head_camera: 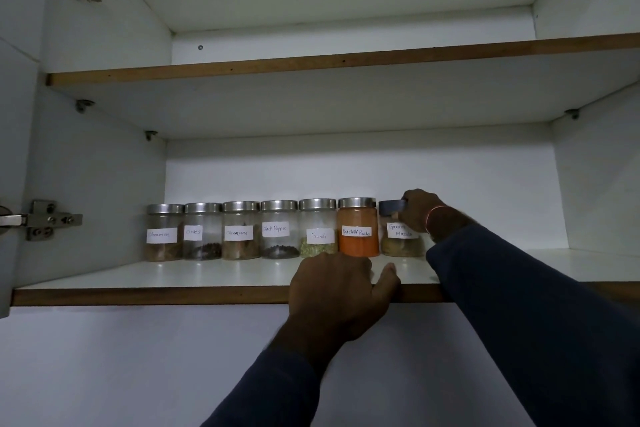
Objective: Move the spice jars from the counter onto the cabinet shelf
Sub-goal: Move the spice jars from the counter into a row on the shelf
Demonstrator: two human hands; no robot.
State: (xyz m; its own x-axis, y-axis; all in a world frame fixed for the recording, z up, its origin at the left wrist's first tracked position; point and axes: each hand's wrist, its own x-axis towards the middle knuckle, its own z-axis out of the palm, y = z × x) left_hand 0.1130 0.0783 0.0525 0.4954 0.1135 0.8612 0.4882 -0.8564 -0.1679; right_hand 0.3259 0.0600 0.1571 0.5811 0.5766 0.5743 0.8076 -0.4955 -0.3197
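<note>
1. The light was dim, and several handwritten labels were hard to read; the leftmost label could not be made out with certainty.
2. The right hand [420,210] covered the right side of the lid and part of the label of the last jar [401,236], so only "Garam Masala" in part showed. Its fingers were closed around that jar's top.
3. The left hand [337,288] rested on the front edge of the lower shelf [173,276], fingers curled over the edge with the thumb lying on the brown edge strip; it held nothing. It hid the foot of the fennel jar [318,229].
4. Both dark sleeves were cut off by the bottom and right borders.
5. Seven spice jars stood in one row near the back edge of the lower shelf, each touching or just beside its neighbour, all upright with metal lids.
6. Readable from the left: cloves jar [202,232], cinnamon jar [240,230], black pepper jar [280,229], fennel, red chilli powder jar [357,227], then the held one.
7. Two shelves showed; the upper shelf [311,64] carried nothing visible.
8. Two hinges [41,218] showed at the left.
</note>
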